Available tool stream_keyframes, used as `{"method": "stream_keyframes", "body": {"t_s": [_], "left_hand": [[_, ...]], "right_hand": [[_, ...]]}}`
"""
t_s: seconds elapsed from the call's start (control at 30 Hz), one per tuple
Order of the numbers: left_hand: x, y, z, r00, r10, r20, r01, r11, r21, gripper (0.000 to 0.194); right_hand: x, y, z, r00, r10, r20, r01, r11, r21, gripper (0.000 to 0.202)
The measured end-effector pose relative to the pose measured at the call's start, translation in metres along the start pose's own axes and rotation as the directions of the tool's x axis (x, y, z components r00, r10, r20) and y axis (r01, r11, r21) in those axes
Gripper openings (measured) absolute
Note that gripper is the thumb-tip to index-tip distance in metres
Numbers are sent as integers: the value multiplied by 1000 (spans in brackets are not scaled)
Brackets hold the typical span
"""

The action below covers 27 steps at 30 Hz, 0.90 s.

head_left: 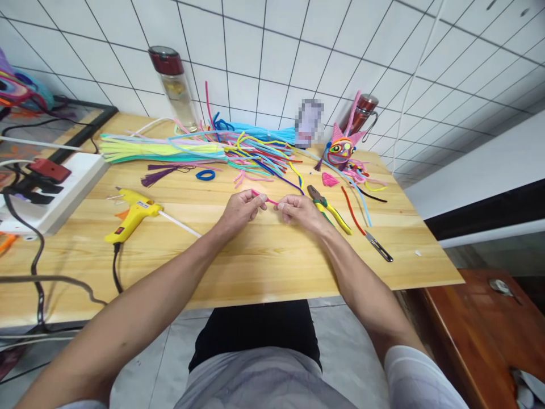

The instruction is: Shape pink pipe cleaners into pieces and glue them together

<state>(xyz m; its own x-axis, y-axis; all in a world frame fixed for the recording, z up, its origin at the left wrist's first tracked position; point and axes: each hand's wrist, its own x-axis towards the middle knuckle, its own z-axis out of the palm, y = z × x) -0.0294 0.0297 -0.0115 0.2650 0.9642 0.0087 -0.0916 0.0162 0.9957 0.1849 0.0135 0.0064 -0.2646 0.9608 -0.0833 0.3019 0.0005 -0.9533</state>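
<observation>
A short magenta pipe cleaner point(271, 201) spans the gap between my two hands, above the middle of the table. My left hand point(243, 211) pinches its left end between thumb and fingers. At the other end, my right hand point(298, 210) grips it the same way. Part of the pipe cleaner is hidden by my fingers. Right beside my right hand lie pliers point(336, 217) with yellow and green handles. Behind both hands is a big pile of loose pipe cleaners point(170, 150) in many colours.
To the left lies a yellow hot glue gun point(134, 213), near a white power strip point(68, 193). Thread snips point(378, 246) and a red pipe cleaner point(353, 210) lie right. A colourful animal-like figure point(340, 150) and a glass bottle point(174, 91) stand toward the tiled wall.
</observation>
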Motion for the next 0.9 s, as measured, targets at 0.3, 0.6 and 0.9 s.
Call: {"method": "stream_keyframes", "body": {"t_s": [0.3,0.6,0.9], "left_hand": [[10,-10,-3,1000,-7,-13,5,987,-162,53],[11,-14,1,993,-23,-114,-12,956,-294,45],[12,-12,0,998,-49,-38,35,955,-296,53]], "right_hand": [[-1,-13,-5,998,51,38,-56,985,163,60],[-1,-15,3,996,55,71,-67,981,181,56],[4,-5,-5,991,58,-117,-64,997,-48,48]]}}
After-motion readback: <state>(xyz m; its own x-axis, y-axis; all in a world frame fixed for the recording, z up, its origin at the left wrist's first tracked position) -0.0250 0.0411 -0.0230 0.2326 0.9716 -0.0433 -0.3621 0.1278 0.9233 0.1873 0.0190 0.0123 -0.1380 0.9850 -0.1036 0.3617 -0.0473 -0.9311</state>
